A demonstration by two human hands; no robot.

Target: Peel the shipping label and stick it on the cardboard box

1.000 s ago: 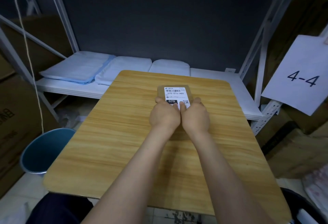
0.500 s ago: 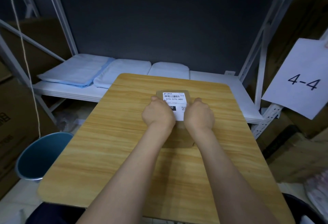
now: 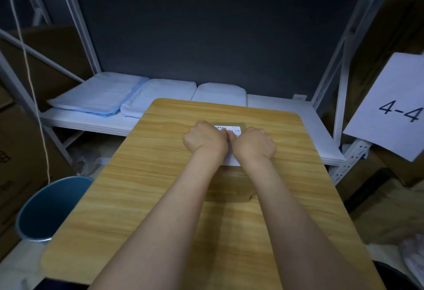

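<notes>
On the wooden table (image 3: 142, 198), toward the middle of its far edge, the left hand (image 3: 205, 140) rests knuckles-up on the shipping label (image 3: 231, 162), its fingers curled under so that I cannot tell whether they press flat or pinch anything. Just to its right the label shows in two places: a printed strip at the far end between the two hands, and a blank white near end peeking out between the wrists. It lies flat on top of the cardboard box (image 3: 236, 186), which sits between the forearms, its near side facing the person and its far corners showing beyond the knuckles. The right hand (image 3: 253, 144) touches the left at the thumbs and is likewise closed downward on the label, fingers hidden from this view. By my judgement the peeling is over and the label is already laid on the box; what remains is smoothing it down to the edges so no corner lifts, then taking the hands away. Whether any backing paper is left cannot be seen.
</notes>
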